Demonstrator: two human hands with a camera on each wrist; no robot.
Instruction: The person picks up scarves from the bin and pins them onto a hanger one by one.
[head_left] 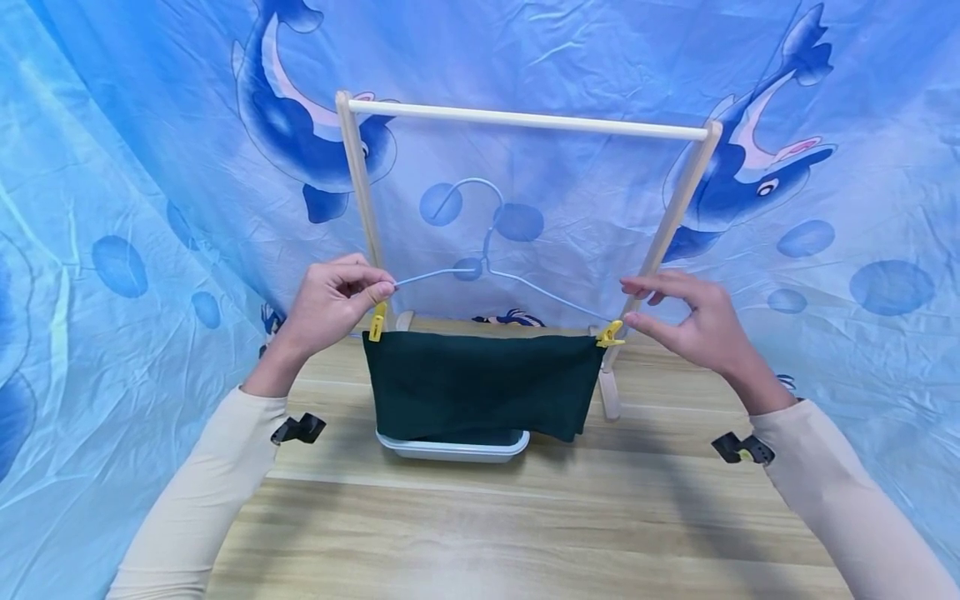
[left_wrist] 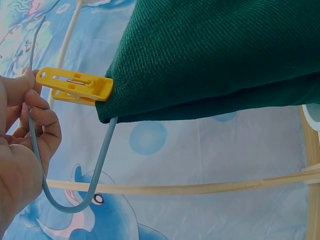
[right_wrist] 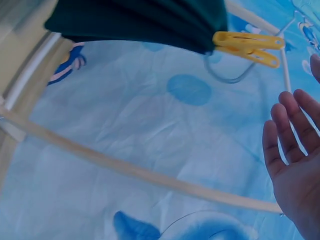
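Observation:
A light-blue wire clothes hanger [head_left: 551,297] is held up in front, its hook at the top and a dark green cloth [head_left: 483,379] folded over its lower bar. Two yellow clothespins clip the cloth, one at the left corner [left_wrist: 75,86] and one at the right [head_left: 611,334]. My left hand [head_left: 333,304] pinches the hanger's left arm between thumb and fingers, just above the left clothespin. Beside the right clothespin, my right hand [head_left: 690,321] is spread, its fingers apart from the clip in the right wrist view.
A wooden rack with a white top rod [head_left: 525,120] stands behind the hanger. Partly hidden under the cloth, a white tray [head_left: 457,452] sits on the wood-grain table [head_left: 465,533]. Blue dolphin-print fabric [head_left: 585,50] hangs behind and at both sides.

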